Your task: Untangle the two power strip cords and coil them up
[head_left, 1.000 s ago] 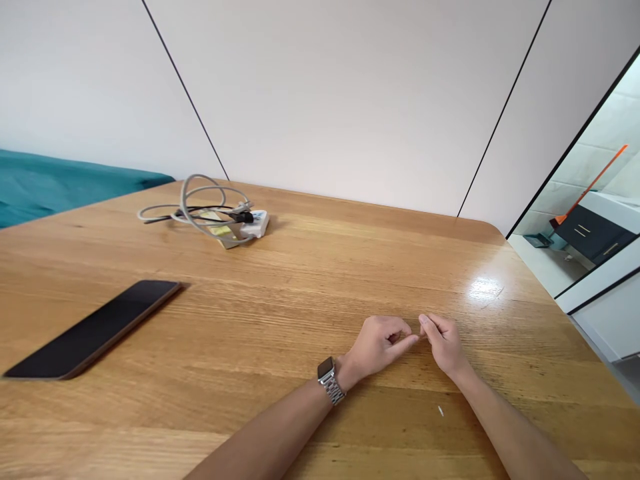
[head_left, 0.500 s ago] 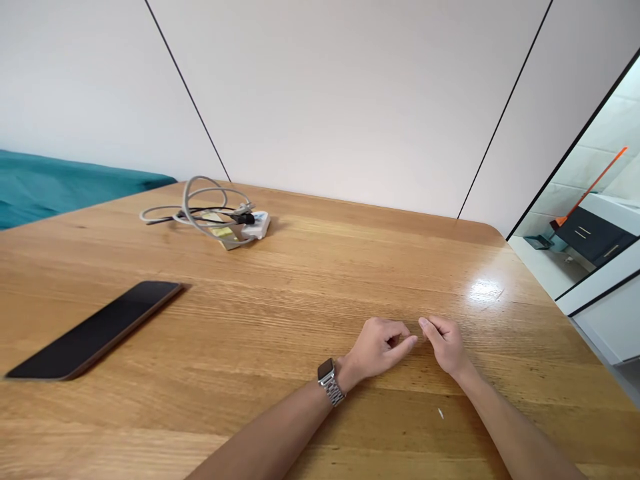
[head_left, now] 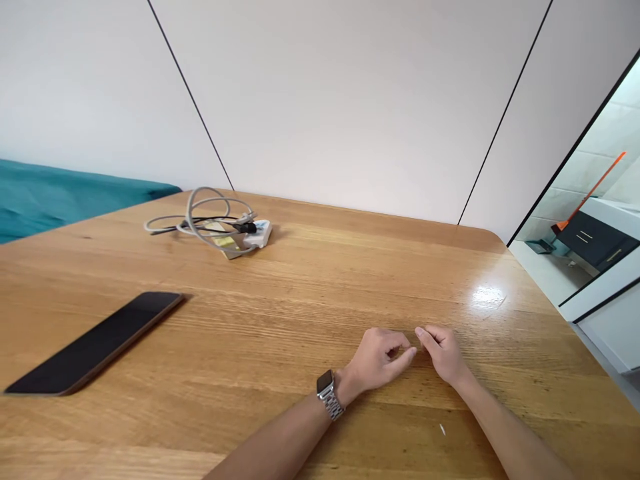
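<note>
Two bare hands meet nearly tip to tip above the near right part of the desk (head_left: 300, 300), a narrow gap between them. On the left hand (head_left: 377, 360) the fingers curl over and the thumb reaches toward the index fingertip; on the right hand (head_left: 443, 353) the thumb lies along a bent index finger. Whether either one pinches anything I cannot tell: whatever might sit at those tips is hidden or too small to make out. The nearest loose thing is a thin white sliver (head_left: 443, 429), lying flat on the wood below the hands and just beside the right forearm (head_left: 500, 427).

That sliver seems the likeliest thing to go astray, since it looks very light: a sweep of the forearm or a puff of air could shift it out of place. Anything tiny at the fingertips could slip and be lost against the wood grain.

A watch (head_left: 325, 382) with a metal link band circles the left wrist, its screen dark and without readable text. Well off to the left lies a flat black-screened device (head_left: 95, 347), also blank, no brand showing. Beyond it, a tangle of cables (head_left: 193, 227) loops beside a white box (head_left: 259, 235); bluish marks on the box are too small to read. A careless pull on one loop could drag the box along.
</note>
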The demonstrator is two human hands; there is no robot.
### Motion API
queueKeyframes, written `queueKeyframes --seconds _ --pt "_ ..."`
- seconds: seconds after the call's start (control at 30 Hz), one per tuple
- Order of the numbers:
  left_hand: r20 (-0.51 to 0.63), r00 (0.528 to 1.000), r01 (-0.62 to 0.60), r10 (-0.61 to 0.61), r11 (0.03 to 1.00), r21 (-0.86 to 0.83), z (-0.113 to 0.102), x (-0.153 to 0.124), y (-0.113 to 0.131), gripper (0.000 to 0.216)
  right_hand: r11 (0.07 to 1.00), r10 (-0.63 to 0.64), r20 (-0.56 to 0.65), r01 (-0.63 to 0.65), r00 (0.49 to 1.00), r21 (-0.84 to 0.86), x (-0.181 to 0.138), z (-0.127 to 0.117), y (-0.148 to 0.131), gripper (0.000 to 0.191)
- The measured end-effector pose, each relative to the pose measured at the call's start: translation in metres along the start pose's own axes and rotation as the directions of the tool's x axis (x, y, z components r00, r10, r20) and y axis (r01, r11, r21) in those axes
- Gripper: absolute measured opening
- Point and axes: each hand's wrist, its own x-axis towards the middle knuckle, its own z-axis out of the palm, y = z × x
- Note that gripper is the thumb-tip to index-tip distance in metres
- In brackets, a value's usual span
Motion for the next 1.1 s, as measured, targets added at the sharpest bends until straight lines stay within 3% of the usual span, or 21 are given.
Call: queueKeyframes --seconds 0.4,0.8,1.1 --pt "-0.016 0.998 0.06 -0.058 0.994 0.095 -0.004 0.003 -0.011 0.026 1.0 -0.015 0.001 0.015 1.0 -0.02 0.003 0.0 -0.003 0.053" --pt "0.063 0.988 0.135 -0.141 0.986 0.098 -0.006 0.008 -0.011 0.031 0.998 -0.016 -0.082 0.011 0.997 -0.063 0.009 -0.009 0.003 0.051" --pt "0.113 0.967 0.21 -0.228 0.966 0.152 -0.01 0.01 -0.006 0.031 0.992 -0.049 -0.054 0.042 0.997 -0.12 0.008 -0.008 0.01 0.051"
